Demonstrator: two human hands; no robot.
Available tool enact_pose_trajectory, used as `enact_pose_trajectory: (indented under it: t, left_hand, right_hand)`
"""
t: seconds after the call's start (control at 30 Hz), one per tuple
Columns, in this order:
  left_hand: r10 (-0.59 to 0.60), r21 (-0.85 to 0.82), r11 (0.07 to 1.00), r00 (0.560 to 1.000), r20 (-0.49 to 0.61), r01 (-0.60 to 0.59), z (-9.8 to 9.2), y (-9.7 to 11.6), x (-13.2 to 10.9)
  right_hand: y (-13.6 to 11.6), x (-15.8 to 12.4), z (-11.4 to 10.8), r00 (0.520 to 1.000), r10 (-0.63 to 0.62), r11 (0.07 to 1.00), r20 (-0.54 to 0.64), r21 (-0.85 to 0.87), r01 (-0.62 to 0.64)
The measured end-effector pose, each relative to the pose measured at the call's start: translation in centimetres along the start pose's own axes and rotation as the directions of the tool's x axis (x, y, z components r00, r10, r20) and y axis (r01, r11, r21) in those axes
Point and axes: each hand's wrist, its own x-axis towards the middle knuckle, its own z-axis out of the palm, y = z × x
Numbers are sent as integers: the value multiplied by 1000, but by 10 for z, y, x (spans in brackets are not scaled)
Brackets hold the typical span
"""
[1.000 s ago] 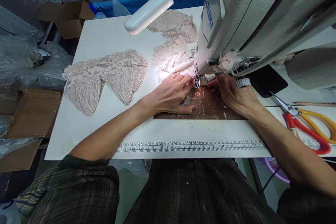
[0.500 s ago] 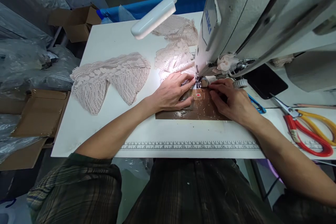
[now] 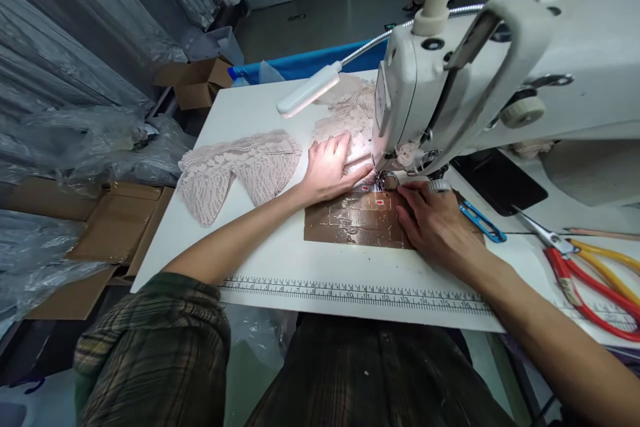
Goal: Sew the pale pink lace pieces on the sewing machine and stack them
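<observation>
A white sewing machine (image 3: 407, 93) stands over brown tape (image 3: 350, 223) stuck on the white table. My left hand (image 3: 330, 167) lies with its fingers spread on pale lace fabric (image 3: 345, 123), left of the presser foot (image 3: 383, 183). My right hand (image 3: 430, 217) rests on the tape just right of the foot, thumb and index near a metal guide; whether anything is between its fingers is too small to tell. Another lace piece (image 3: 240, 163) lies flat at the left on the table.
A lamp (image 3: 310, 90) hangs over the lace. Right of my right hand are blue thread snips (image 3: 483, 221), a black phone (image 3: 500, 180) and red and yellow scissors (image 3: 570, 260). A printed ruler (image 3: 350, 295) runs along the front edge. Cardboard boxes (image 3: 200, 83) stand left.
The camera view has shifted, showing more of the machine and floor. My left hand has moved back from the tape onto the lace, its fingers more spread. My right hand stays beside the foot.
</observation>
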Motion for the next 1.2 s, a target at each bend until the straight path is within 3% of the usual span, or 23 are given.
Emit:
enact_pose_trajectory:
  t: [0.17,0.3,0.5,0.6,0.7,0.87,1.03,1.2]
  left_hand:
    - [-1,81,997,999,46,-3,6,-33,49]
    - [-32,43,999,998,49,30,-3,-30,59]
    - [-45,20,999,998,36,44,-32,-12,10]
    - [-148,48,988,989,28,146,-53,-18,-22]
    - [-326,55,945,945,25,324,-75,-35,-49]
    - [-570,101,816,821,-30,570,-101,-81,-79]
    - [-650,96,748,754,-96,657,-113,-127,-103]
    - [-629,59,756,749,-206,652,-108,-143,-123]
  right_hand:
    - [6,0,3,999,-46,997,13,-56,47]
    - [10,2,6,997,-83,992,7,-95,83]
    - [14,-2,12,991,-121,979,-50,-171,111]
    - [17,-5,18,988,-141,972,-70,-200,124]
    - [21,-6,22,985,-153,973,-83,-190,135]
    - [29,-3,20,973,-224,971,-63,-99,217]
    - [35,-4,9,951,-308,951,-35,20,309]
    - [25,-3,-13,945,-323,930,-56,167,328]
